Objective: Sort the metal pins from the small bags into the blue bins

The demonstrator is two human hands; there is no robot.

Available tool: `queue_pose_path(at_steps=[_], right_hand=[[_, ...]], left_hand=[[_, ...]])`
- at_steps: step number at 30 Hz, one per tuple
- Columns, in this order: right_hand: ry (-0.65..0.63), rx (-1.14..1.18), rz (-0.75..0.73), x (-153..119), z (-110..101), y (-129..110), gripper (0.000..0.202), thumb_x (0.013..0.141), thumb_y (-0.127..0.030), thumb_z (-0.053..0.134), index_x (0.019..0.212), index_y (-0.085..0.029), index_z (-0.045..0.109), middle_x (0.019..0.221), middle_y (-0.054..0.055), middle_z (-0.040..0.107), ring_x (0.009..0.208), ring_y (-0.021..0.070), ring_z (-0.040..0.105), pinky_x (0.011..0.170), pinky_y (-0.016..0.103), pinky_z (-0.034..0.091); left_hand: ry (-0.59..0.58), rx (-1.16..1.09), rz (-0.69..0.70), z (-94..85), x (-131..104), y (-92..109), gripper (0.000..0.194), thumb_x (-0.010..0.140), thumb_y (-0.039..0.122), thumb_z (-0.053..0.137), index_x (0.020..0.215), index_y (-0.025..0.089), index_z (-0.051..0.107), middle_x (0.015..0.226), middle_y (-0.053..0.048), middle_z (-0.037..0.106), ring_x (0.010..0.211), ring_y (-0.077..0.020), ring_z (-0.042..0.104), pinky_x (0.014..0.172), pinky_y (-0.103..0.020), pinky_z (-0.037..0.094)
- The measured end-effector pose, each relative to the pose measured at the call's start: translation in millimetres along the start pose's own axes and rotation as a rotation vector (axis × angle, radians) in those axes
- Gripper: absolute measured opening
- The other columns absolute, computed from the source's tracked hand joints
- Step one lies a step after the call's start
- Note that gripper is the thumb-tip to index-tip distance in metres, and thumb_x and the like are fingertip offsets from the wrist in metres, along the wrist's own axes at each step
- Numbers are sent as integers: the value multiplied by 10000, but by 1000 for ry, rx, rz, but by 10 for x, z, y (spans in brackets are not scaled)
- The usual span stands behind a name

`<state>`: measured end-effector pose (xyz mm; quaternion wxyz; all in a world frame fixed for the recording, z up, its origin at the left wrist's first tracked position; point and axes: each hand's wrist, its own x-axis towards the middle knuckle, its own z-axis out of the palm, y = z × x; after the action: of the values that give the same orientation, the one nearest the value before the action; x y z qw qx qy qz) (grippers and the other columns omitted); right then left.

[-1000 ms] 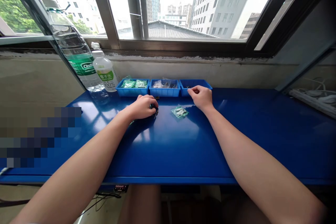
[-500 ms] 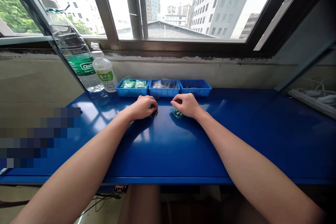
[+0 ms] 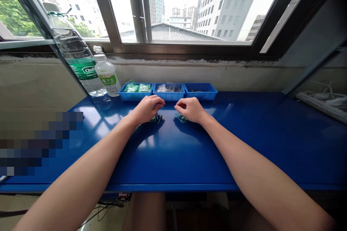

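My left hand point(image 3: 148, 109) is closed in a pinch above the blue table, palm down; whatever its fingertips hold is too small or hidden. Beneath it lie small dark pin-like parts point(image 3: 159, 118) and the edge of a greenish packet point(image 3: 153, 119), partly covered by the hand. Facing it across a short gap, my right hand point(image 3: 192, 109) also has thumb and forefinger pressed together. I cannot make out anything between them. Under the right hand a green packet with pale bits point(image 3: 180, 117) shows on the table.
Along the wall stand a blue bin of green packets point(image 3: 136, 96), a blue bin of clear bags point(image 3: 168, 96) and a blue bin with dark small parts point(image 3: 201, 96). A large water bottle point(image 3: 78, 54) and a smaller bottle point(image 3: 107, 74) stand at the back left.
My left hand has lifted and shifted slightly toward the right hand, showing more of the dark parts beneath it. My right hand has barely moved.
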<state>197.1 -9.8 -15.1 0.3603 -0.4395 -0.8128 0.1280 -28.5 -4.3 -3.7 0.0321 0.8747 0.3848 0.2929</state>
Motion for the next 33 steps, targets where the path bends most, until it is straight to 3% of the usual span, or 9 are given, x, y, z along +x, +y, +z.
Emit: queue_pose_path(at_steps=[4,8,13,17,22,27,33], right_hand=[[-6,-9,-62,0,15,-89,146,815,-250,583,748,-175,690,690,23,686,618,133,595,571,239,401],[-33,-27,-130,-8,43,-189,134,823,-233,581,782,-174,694,724,26,690,648,132,592,600,238,403],[-22,1,-165,-21,79,-243,155,851,-226,554,907,-171,688,804,37,701,688,135,594,634,238,409],[-76,27,-155,-24,89,-271,187,868,-212,522,955,-169,681,855,48,703,699,134,590,630,236,403],[-58,110,-41,-12,104,-302,238,886,-264,476,790,-173,674,683,9,654,595,110,529,565,230,360],[-93,214,49,-7,87,-319,274,845,-283,503,633,-164,629,530,-22,558,509,87,461,496,221,310],[-219,372,113,-12,27,-342,217,814,-276,531,685,-150,653,628,9,642,560,101,529,528,213,379]], left_hand=[[147,-143,-98,16,-1,43,196,903,286,460,976,164,596,905,-60,624,687,-145,634,671,-277,504],[156,-270,-161,34,-4,70,178,880,295,512,1003,172,551,873,-28,611,531,-95,588,551,-238,491],[115,-210,-53,31,0,96,121,820,270,606,895,176,600,767,-3,649,627,-112,583,618,-236,491],[94,-262,-47,31,-7,119,169,821,324,622,877,164,617,785,-21,659,657,-118,590,643,-243,509],[131,-304,-69,44,-15,136,319,762,429,693,919,162,615,821,-49,654,672,-133,599,653,-264,541],[99,-352,-29,43,-16,177,364,759,422,695,991,158,597,862,-62,641,655,-129,606,647,-274,549],[93,-352,29,36,-18,210,356,763,420,691,989,163,594,892,-63,620,686,-131,609,677,-279,549]])
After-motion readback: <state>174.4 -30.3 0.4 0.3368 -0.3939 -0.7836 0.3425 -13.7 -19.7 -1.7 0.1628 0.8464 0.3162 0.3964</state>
